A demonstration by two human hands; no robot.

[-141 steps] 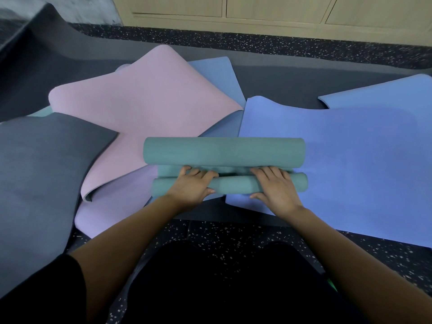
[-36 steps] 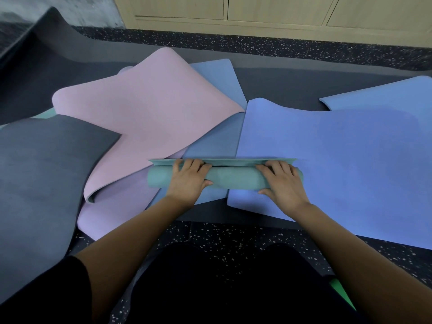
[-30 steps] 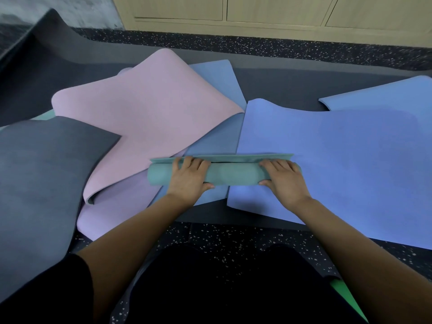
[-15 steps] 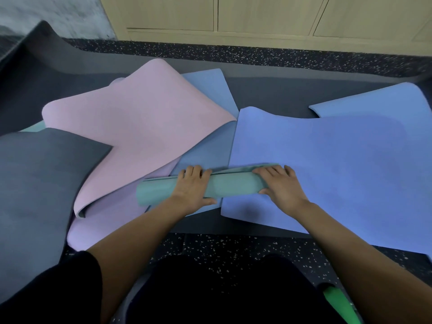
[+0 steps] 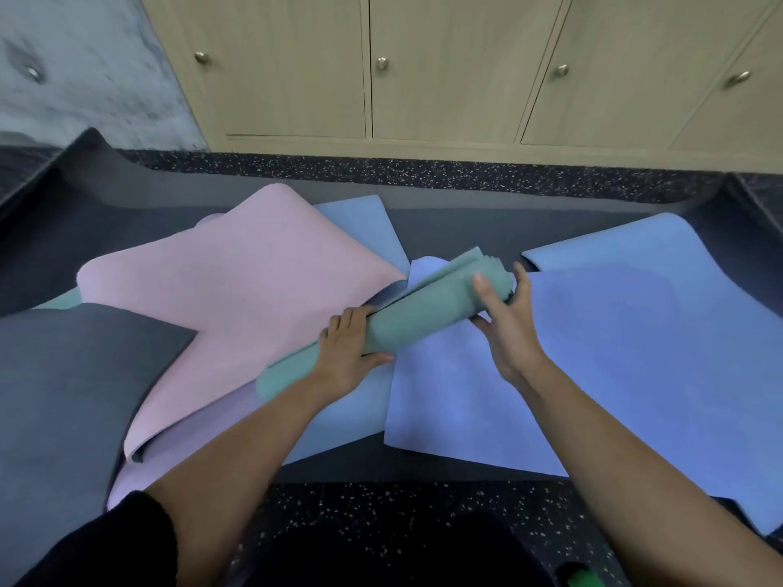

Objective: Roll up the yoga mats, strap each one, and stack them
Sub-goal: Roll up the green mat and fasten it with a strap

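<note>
A: In the head view, where is the rolled teal mat (image 5: 423, 315) seen?

B: At centre, slanted from 8 o'clock up to 2 o'clock above the pink mat (image 5: 237, 298) and the blue mat (image 5: 614, 353).

A: How is it held?

B: Its middle is clasped by the left hand (image 5: 345, 353), and its 2 o'clock end is clamped by the right hand (image 5: 506, 315), thumb on top. A grey mat (image 5: 76, 374) is seen at 9 o'clock.

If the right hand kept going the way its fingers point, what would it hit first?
The right hand grips the end of the green rolled mat, so that blocks it; beyond lies the dark grey mat, though depth is unclear.
</note>
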